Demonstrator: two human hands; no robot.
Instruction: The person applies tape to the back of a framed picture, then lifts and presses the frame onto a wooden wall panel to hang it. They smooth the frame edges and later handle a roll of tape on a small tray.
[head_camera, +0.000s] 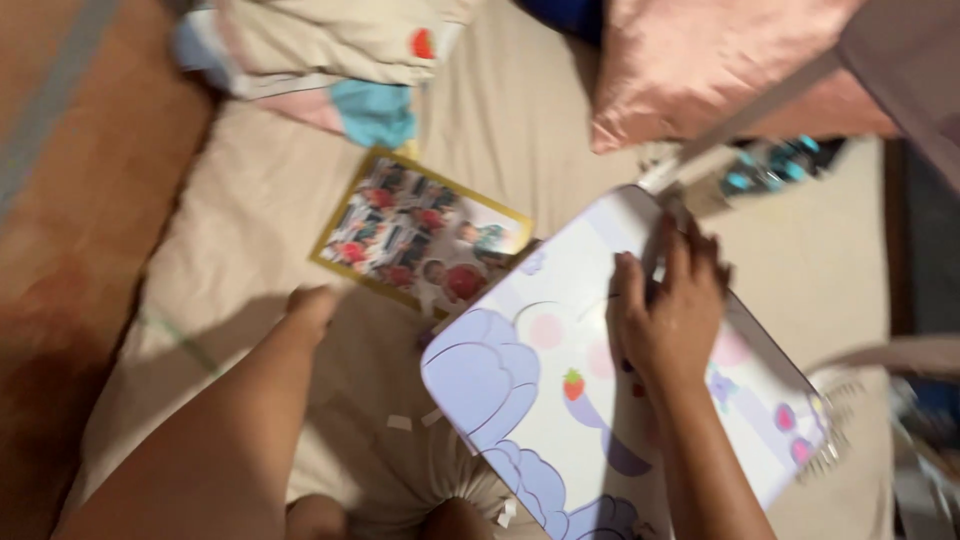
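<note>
A large white spiral-bound pad (540, 400) with purple clouds, pink dots and a small strawberry lies tilted over my lap, its wire binding at the lower right. My right hand (668, 315) rests on its upper part, fingers spread and curled towards the far edge, holding it. My left arm reaches out over the beige bed sheet (250, 210). My left hand (310, 300) presses down just beside a yellow-bordered picture sheet (420, 235). It is blurred and its fingers are hidden.
A cream blanket (330, 40) with teal and red patches lies at the top left, and a pink pillow (700, 70) at the top right. Teal-and-black items (770, 165) sit beyond the pad. Small white paper scraps (400, 422) dot the sheet. Brown wooden floor (70, 200) runs along the left.
</note>
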